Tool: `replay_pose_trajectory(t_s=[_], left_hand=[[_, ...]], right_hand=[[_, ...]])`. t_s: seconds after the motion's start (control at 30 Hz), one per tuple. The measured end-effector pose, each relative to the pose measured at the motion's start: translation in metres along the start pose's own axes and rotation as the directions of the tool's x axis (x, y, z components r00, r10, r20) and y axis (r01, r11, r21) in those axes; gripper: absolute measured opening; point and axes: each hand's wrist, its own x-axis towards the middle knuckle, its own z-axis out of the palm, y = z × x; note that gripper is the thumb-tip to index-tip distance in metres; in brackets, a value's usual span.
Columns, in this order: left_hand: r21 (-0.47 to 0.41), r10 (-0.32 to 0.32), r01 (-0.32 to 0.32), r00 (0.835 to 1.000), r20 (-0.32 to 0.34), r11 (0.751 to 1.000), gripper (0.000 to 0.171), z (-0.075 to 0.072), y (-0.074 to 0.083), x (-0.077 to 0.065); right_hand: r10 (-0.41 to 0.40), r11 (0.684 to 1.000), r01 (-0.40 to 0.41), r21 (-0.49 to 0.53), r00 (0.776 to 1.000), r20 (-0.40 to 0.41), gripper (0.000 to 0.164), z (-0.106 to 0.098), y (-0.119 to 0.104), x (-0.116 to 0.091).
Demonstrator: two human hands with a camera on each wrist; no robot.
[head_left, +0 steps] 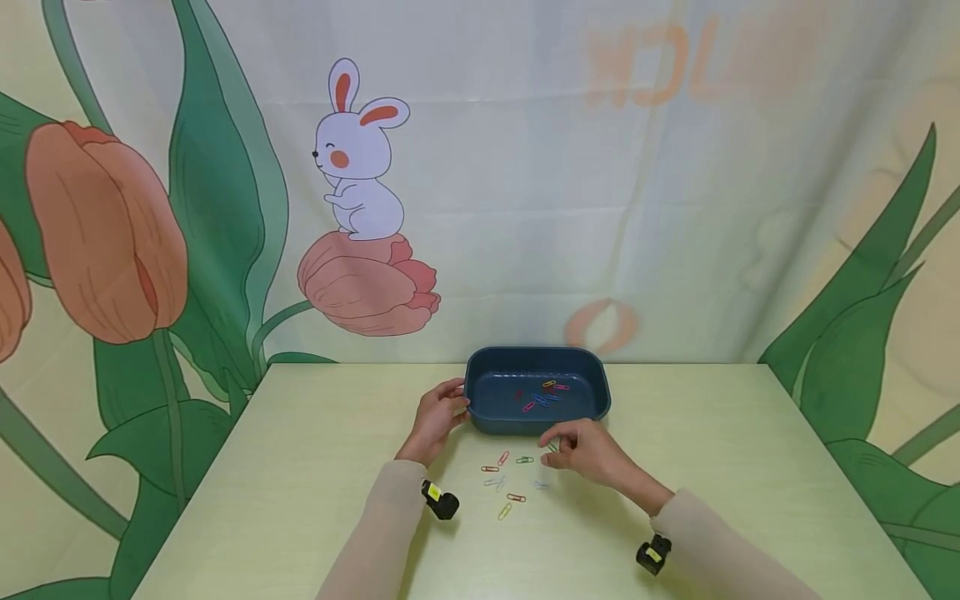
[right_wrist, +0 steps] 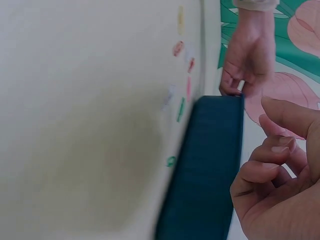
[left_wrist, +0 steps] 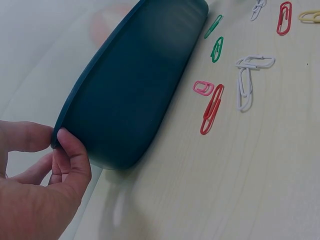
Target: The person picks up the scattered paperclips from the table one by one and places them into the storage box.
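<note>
A dark blue plastic bin (head_left: 498,423) stands at the back of the table. My left hand (head_left: 437,421) pinches its left rim between thumb and fingers, clearly seen in the left wrist view. Several paper clips lie inside, among them a yellow clip (head_left: 549,383) and a blue clip (head_left: 542,401). My right hand (head_left: 588,454) is just in front of the bin, thumb and forefinger apart, fingers loosely bent, nothing between them. A green paper clip (left_wrist: 213,26) lies near the bin's front wall, partly behind the right fingers in the head view. Beside it is another green clip (left_wrist: 217,49).
Loose paper clips are scattered before the bin: a pink clip (left_wrist: 203,88), a red clip (left_wrist: 212,109), white clips (left_wrist: 245,88) and a yellow clip (head_left: 506,512). Behind the bin hangs a printed curtain (head_left: 510,208) meeting the table's back edge.
</note>
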Motion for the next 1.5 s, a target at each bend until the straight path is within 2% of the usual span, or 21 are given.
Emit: replay_pose_trajectory(t_s=[0.23, 0.47, 0.6, 0.67, 0.9, 1.2, 1.5], left_hand=[[0.002, -0.017, 0.017, 0.999, 0.029, 1.000, 0.048, -0.002, 0.004, -0.001], [0.008, -0.014, 0.014, 0.999, 0.038, 1.000, 0.050, 0.002, 0.024, -0.020], [0.003, -0.014, 0.014, 0.999, 0.039, 1.000, 0.049, 0.004, 0.027, -0.026], [0.003, -0.016, 0.016, 0.999, 0.040, 1.000, 0.049, 0.003, 0.026, -0.025], [-0.005, -0.008, 0.008, 1.000, 0.008, 1.000, 0.047, 0.000, -0.001, 0.000], [-0.010, -0.005, 0.005, 1.000, 0.000, 1.000, 0.045, 0.001, 0.000, -0.001], [-0.011, -0.006, 0.006, 1.000, 0.002, 1.000, 0.046, 0.000, 0.000, 0.000]], right_hand=[[0.014, 1.000, -0.014, -0.010, 1.000, 0.006, 0.021, 0.009, 0.010, -0.003], [-0.001, 1.000, 0.001, -0.028, 1.000, 0.017, 0.019, 0.019, 0.024, -0.001], [0.013, 1.000, -0.012, -0.026, 0.999, 0.031, 0.018, 0.026, 0.032, -0.001], [0.027, 0.999, -0.026, -0.031, 0.999, 0.036, 0.017, 0.028, 0.034, -0.001], [0.067, 0.994, -0.062, -0.089, 0.996, 0.051, 0.016, 0.032, 0.036, 0.000], [0.083, 0.991, -0.076, -0.112, 0.995, 0.062, 0.014, 0.034, 0.039, 0.003], [0.025, 0.987, -0.012, -0.158, 0.996, 0.081, 0.010, 0.034, 0.041, 0.003]])
